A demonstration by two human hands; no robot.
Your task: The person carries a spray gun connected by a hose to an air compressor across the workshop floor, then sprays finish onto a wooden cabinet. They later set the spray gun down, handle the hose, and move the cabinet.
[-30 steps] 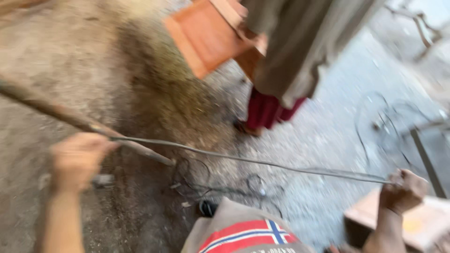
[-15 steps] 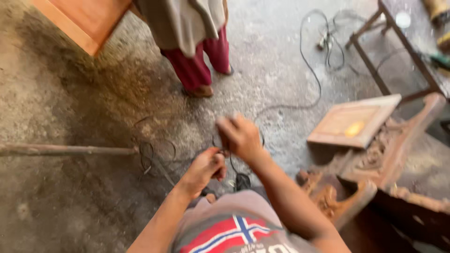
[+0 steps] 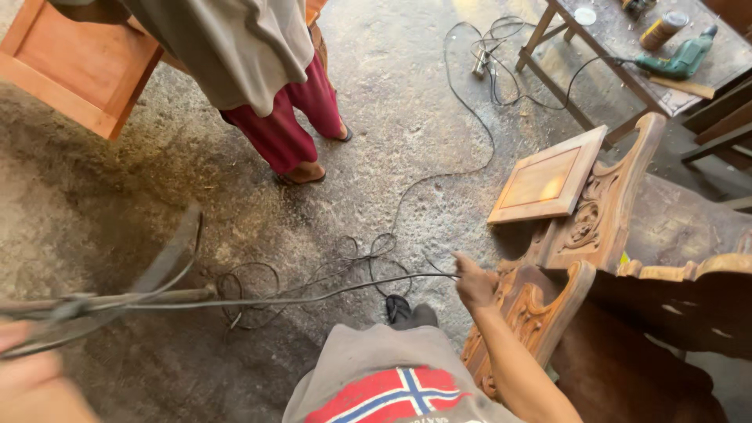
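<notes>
Stretching a thin black cable across your body, you have it pinched in your right hand, fingers curled tight around its end just above the carved wooden chair back. The cable runs left from there, taut and nearly level over the concrete floor, toward your left hand at the bottom left corner. That hand is blurred and half out of view, so you cannot tell how its fingers sit, though the cable and a dark curved strip smear together right above it. Below the taut line, loose loops of the same black cable lie in a tangle on the floor, and one strand trails away up toward the bench at top right. On that bench rest a green power drill and a small can. A flat wooden panel leans against another carved piece to your right. Across from you stands another person in red trousers and sandals, beside a larger orange wooden panel at top left. Your own foot shows just under the cable, well apart from the other person's.
</notes>
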